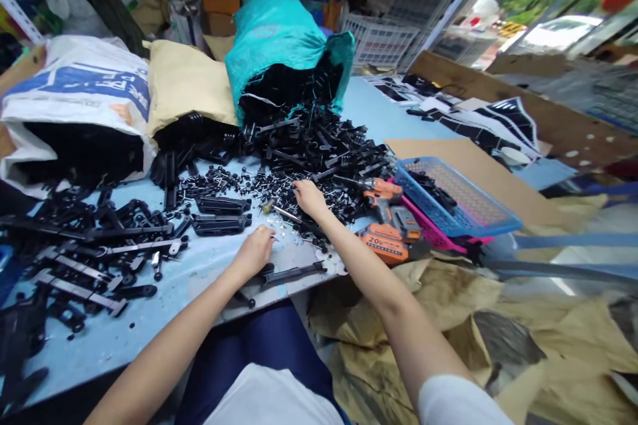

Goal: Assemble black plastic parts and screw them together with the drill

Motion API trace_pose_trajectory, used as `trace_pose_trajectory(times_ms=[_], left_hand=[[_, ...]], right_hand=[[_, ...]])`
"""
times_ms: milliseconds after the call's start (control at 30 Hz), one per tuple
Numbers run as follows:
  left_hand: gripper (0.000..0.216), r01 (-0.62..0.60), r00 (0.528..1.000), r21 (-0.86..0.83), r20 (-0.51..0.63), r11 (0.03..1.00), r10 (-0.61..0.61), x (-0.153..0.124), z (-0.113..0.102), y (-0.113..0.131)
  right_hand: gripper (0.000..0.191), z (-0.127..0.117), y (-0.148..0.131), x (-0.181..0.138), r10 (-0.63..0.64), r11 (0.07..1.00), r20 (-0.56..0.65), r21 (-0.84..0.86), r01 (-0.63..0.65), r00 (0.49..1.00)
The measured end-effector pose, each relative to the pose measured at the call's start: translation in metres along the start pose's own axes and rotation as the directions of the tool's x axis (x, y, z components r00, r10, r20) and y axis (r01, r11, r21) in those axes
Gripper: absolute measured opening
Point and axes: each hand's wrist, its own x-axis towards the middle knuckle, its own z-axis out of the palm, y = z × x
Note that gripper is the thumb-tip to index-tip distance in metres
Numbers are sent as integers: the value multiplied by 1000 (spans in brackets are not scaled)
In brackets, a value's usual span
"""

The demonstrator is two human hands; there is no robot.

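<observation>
My left hand (pixel 256 250) is low over the front of the table, fingers pinched together around something too small to name. In front of it lies a hammer (pixel 286 214) with a dull brass-coloured head. My right hand (pixel 309 199) reaches into a heap of small screws (pixel 284 187), its fingertips closed and partly hidden among them. Below my hands, a long black plastic part (pixel 294 273) rests along the table edge. Left of my hands, several black plastic parts (pixel 222 216) are stacked in a row.
An orange cordless drill (pixel 383 219) lies right of my right hand, beside a blue basket (pixel 478 202) over a pink one. White (pixel 74 80), tan (pixel 192 83) and teal (pixel 279 26) sacks spill black parts at the back. Loose black parts (pixel 100 252) cover the left side.
</observation>
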Motion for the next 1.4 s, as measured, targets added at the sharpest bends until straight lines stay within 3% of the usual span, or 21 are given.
trace_pose_trajectory(times_ms=[100, 200, 300, 400, 567, 667, 733, 867, 933, 1167, 1300, 1400], left_hand=[[21, 118, 971, -104, -197, 988, -136, -49, -32, -18], [22, 226, 946, -89, -219, 970, -240, -94, -57, -27], [19, 311, 920, -92, -219, 946, -324, -123, -66, -29], [19, 338, 905, -120, -230, 933, -357, -136, -62, -31], [21, 278, 950, 35, -159, 960, -269, -134, -60, -27], [22, 206, 979, 205, -51, 957, -199, -127, -61, -21], [22, 161, 987, 233, -44, 959, -155, -124, -58, -17], [21, 157, 964, 159, -237, 975, -117, -127, -42, -19], [23, 134, 958, 145, -272, 980, -91, -132, -34, -23], [34, 29, 987, 154, -158, 988, -5, -151, -29, -39], [33, 72, 981, 251, -195, 965, -22, -135, -31, -17], [39, -18, 997, 222, -73, 975, 35, -110, -23, 9]], right_hand=[[27, 7, -1, 29, 44, 999, 54, 3, -44, 998], [24, 13, 0, 40, 57, 998, 89, 24, -60, 994], [24, 15, -1, 38, 84, 995, 86, 45, -88, 993], [20, 11, -7, 22, 107, 978, -7, 179, -104, 994], [12, -5, -29, -32, 17, 854, -191, 514, 85, 981], [17, -15, -46, -65, 1, 737, -201, 662, 135, 980], [19, -19, -56, -83, -45, 695, -179, 701, 159, 983], [17, -23, -67, -108, -223, 668, -108, 707, 232, 969], [17, -22, -69, -116, -310, 666, -79, 694, 276, 947], [15, -15, -74, -127, -399, 768, -5, 544, 337, 917], [19, -8, -75, -133, -487, 763, -63, 456, 459, 871], [23, -3, -76, -137, -507, 761, -123, 402, 510, 853]])
